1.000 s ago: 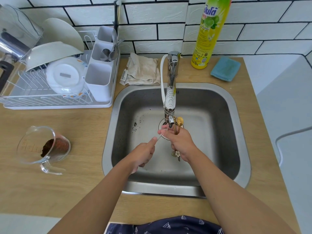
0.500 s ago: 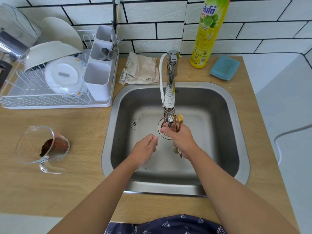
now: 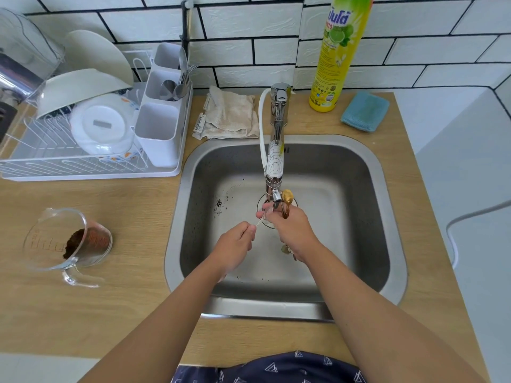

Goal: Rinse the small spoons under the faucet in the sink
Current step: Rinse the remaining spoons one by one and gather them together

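Both forearms reach over the sink [image 3: 387,217], right hand [image 3: 294,230] fisted around gold spoons [image 3: 287,199], bowls up beside the faucet [image 3: 275,161] nozzle, left hand [image 3: 235,244] just beside it, fingers curled, pinching a thin pale handle [image 3: 259,223] angled toward the right hand.

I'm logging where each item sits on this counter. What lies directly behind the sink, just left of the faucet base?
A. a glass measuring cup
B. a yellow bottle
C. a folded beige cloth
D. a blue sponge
C: the folded beige cloth lies on the counter behind the sink, just left of the faucet base; the sponge and bottle are to the right, and the cup sits left of the sink.
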A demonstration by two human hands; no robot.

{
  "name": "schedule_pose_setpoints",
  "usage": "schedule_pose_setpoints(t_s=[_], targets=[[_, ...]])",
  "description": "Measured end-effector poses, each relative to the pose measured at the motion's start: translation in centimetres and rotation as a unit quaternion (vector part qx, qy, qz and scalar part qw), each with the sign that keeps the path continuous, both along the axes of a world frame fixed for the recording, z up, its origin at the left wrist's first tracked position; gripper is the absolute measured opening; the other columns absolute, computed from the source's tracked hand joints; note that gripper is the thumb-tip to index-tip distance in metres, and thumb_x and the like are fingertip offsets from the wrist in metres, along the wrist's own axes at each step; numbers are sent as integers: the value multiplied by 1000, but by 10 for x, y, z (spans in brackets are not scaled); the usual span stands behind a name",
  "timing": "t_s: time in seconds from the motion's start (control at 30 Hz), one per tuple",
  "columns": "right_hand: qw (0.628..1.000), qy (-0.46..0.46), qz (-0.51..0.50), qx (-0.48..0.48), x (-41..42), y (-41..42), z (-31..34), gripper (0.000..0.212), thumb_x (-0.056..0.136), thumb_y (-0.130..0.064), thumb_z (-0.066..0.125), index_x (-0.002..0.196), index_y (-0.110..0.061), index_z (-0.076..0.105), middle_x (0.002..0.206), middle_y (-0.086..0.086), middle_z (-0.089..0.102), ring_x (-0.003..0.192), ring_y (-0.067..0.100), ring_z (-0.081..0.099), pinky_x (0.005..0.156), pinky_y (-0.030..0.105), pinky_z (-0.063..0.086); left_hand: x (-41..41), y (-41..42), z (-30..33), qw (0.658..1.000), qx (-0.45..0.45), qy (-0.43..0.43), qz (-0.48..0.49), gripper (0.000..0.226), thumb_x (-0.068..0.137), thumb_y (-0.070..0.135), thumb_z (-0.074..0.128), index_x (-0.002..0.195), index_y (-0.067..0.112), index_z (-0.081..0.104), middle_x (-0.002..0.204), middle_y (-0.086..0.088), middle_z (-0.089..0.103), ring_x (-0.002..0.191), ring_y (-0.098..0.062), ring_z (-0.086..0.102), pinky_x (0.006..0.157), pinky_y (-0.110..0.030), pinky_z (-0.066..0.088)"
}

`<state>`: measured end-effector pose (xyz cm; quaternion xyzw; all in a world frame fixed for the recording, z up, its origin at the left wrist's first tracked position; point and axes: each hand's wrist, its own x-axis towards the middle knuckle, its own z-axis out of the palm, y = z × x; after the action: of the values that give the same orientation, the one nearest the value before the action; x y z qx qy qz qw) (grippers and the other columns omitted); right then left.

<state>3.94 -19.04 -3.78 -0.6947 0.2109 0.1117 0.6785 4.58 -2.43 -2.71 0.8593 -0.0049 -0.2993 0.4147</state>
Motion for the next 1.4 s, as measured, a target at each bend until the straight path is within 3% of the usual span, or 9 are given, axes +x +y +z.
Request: schedule_pose_setpoints(t_s=[0.13,0.33,0.43,0.67,0.73,0.9,1.03,1.23,1.4], targets=[[1000,-8,1,5,-3,-1,1,16,99,-26,62,93,-33,76,96,-16,80,100,-2,69,90,27,46,0,0,1,1000,-2,21,11,37,104,45,36,79,22,50,66,7,49,58,-11,38,52,-27,32],[998,1,2,69,-7,-4,1,16,102,-31,62,94,-32,75,102,-4,81,43,1,43,46,19,34,6,2,9,969,-122,203,64,34,103,39,37,74,23,39,55,6,25,46,-13,14,42,-22,12],[995,27,-44,88,-7,-3,-1,26,98,-35,69,73,-33,73,92,4,80,40,3,35,40,20,31,5,1,10,971,-122,200,41,37,103,44,37,72,23,39,56,6,26,48,-13,15,46,-27,10],[995,22,6,93,-5,-6,-3,20,98,-27,67,118,-28,68,105,-4,80,46,3,42,46,19,34,1,3,5,982,-110,149,31,43,101,57,38,77,21,41,57,7,31,48,-10,18,46,-27,15],[998,19,2,58,-4,-6,-3,18,96,-30,70,113,-24,71,102,-6,81,49,0,51,53,17,36,1,4,4,983,-105,151,28,45,100,59,38,75,22,41,56,7,31,48,-10,18,44,-26,16],[993,30,-3,117,-2,-6,-3,20,105,-27,55,105,-25,75,100,12,78,46,10,25,45,23,28,4,3,4,978,-109,175,42,46,99,59,39,68,25,37,55,7,28,47,-11,16,42,-24,15],[991,8,25,130,-4,-8,-7,18,98,-19,67,114,-25,71,109,-2,80,45,6,29,43,21,28,6,5,4,960,-149,226,67,48,100,57,43,64,26,36,53,6,23,44,-12,14,40,-20,14],[992,-6,-69,103,-3,-6,-13,13,94,-21,75,84,-21,67,85,2,80,43,-3,53,42,9,37,0,1,5,975,-139,169,42,37,102,50,42,85,17,44,59,3,39,46,-11,22,43,-23,18],[999,-9,-27,34,-6,-5,-15,4,96,-23,70,99,-20,69,74,-20,74,50,-9,56,51,9,39,-2,-1,3,981,-121,137,59,34,105,43,39,84,17,45,59,2,38,46,-11,20,44,-23,14]])
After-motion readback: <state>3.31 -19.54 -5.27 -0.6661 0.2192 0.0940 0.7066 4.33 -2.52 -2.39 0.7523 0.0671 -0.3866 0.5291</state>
